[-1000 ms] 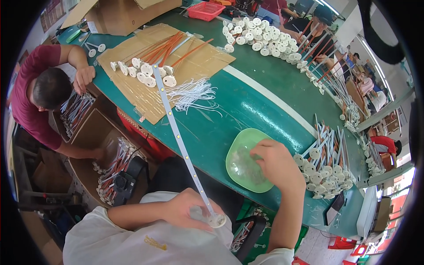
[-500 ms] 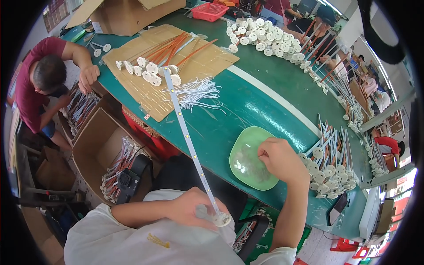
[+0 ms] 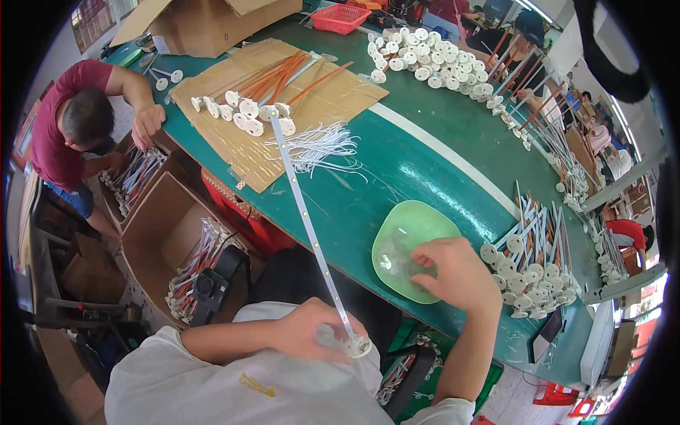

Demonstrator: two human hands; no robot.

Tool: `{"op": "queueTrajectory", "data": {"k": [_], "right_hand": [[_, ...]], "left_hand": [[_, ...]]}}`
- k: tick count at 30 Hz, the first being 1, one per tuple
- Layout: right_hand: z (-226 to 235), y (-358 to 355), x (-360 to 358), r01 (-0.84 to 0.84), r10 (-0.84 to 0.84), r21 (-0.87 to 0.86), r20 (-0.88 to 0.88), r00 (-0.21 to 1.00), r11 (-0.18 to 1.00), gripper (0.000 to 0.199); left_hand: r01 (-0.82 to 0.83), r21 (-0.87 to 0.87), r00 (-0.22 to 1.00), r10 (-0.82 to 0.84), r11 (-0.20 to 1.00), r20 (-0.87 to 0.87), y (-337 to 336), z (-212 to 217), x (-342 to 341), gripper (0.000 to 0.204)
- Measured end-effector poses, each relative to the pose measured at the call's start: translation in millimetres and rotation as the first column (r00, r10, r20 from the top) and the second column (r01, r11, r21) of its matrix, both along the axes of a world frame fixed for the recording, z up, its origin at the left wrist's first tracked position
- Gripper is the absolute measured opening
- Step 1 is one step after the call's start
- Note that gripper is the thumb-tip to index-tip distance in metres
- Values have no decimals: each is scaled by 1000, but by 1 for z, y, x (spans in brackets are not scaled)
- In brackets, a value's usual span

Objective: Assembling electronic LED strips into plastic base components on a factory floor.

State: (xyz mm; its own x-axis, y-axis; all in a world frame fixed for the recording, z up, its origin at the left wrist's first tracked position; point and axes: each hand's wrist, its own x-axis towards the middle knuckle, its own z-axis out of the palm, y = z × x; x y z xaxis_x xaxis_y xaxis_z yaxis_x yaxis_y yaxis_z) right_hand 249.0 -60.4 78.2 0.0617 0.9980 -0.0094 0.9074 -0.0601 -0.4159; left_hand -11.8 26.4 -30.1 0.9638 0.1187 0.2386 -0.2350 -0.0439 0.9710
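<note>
My left hand [image 3: 308, 329] is closed around the lower end of an LED light strip [image 3: 306, 223], held close to my shirt. The strip is a long, narrow white bar dotted with small yellow LEDs. It slants up and away to the left, and its round white end cap [image 3: 360, 346] sits at my fingers. Over the right side of a light green bowl [image 3: 409, 212] is my right hand [image 3: 459, 275], its thumb and bent forefinger apart with nothing visible between them. Small, clear-looking pieces lie in the bowl, too small to make out.
White wires [image 3: 322, 149] and capped strips lie by a cardboard sheet [image 3: 205, 145]. More strips [image 3: 531, 276] are heaped at right beside a phone [image 3: 545, 336]. An open carton [image 3: 152, 244] stands at lower left, near a co-worker in maroon [image 3: 60, 134].
My right thumb and forefinger have moved apart above the bowl. My left hand keeps the strip in nearly the same place. The co-worker on the left has shifted slightly.
</note>
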Motion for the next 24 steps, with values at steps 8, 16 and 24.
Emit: {"op": "queueTrajectory", "data": {"k": [8,16,24], "right_hand": [[3,-12,-12,-54,59,95,-57,997,994,15],[-4,-20,-23,74,-56,240,-78,995,968,7],[-16,-23,-24,143,-126,315,-76,989,938,9]], "left_hand": [[-11,-24,1000,11,1000,-5,2,-2,1,42],[-4,-45,1000,4,999,-8,1,-5,2,42],[-6,-34,1000,6,999,-9,0,-2,0,42]]}}
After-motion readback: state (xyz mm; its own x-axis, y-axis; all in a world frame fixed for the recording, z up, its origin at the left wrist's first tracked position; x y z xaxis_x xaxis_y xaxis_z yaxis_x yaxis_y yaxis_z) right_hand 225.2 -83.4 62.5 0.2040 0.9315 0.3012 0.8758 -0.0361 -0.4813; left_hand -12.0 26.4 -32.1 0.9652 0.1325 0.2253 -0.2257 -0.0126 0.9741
